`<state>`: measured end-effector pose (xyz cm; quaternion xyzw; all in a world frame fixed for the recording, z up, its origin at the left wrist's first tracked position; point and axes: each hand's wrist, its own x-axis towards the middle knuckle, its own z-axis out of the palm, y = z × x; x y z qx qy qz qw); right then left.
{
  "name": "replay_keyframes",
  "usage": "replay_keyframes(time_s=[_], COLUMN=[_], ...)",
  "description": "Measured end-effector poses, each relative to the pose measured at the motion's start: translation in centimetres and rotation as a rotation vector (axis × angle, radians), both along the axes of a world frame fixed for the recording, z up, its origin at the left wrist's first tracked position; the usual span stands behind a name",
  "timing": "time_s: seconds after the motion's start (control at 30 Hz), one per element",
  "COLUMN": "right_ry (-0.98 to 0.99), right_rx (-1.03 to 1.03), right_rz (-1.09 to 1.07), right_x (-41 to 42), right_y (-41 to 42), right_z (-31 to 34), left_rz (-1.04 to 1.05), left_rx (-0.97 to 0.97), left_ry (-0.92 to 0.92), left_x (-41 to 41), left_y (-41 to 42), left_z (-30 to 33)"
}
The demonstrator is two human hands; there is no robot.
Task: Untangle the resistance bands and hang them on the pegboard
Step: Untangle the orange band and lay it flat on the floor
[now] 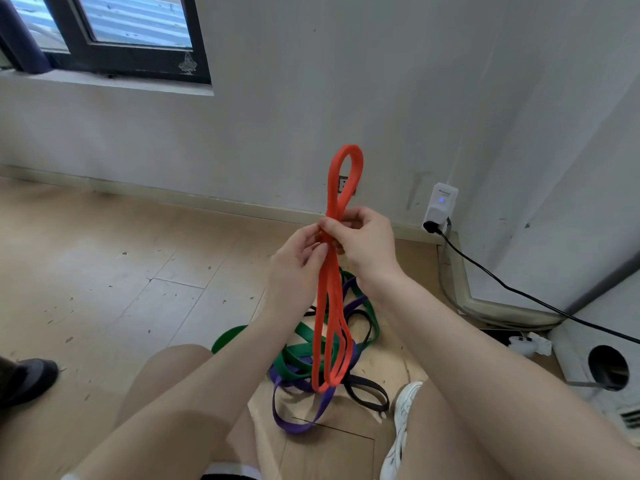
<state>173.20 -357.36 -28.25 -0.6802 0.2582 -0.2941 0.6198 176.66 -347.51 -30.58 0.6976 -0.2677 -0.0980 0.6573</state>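
An orange resistance band point(331, 320) is folded into several strands and held upright in front of me. My left hand point(294, 261) and my right hand point(363, 244) both pinch it at the same spot, fingers touching. A small loop stands up above my hands and long loops hang below. On the floor under it lies a tangle of a green band point(301, 355), a purple band point(298, 420) and a black band point(367, 393). No pegboard is in view.
I crouch on a wooden floor point(121, 278) facing a white wall point(311, 98) with a window point(114, 32) at upper left. A white plug-in device point(440, 206) with a black cable point(519, 292) sits at right. A dark shoe point(31, 379) lies at left.
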Motion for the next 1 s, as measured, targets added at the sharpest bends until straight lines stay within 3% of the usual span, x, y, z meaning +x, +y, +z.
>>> replay_keyframes(time_s=[0.33,0.47,0.77,1.0], right_ry=[-0.018,-0.048,-0.059,-0.023], right_rx=[0.064,0.070,0.026,-0.019], right_rz=[0.042,0.135,0.067,0.051], right_x=[-0.4,-0.2,0.7,0.7], right_y=[-0.2,-0.5,-0.8,-0.8], right_z=[-0.5,-0.8,-0.6,-1.7], left_rz=[0.051,0.031,0.049,0.015], left_rx=[0.139,0.137,0.059,0.117], left_ry=[-0.346,-0.315,-0.182,-0.138], left_x=[1.7,2.7,3.2,2.9], left_y=[-0.8,-0.6,-1.0,-1.6], left_z=[-1.1,-1.0,-0.3,-0.8])
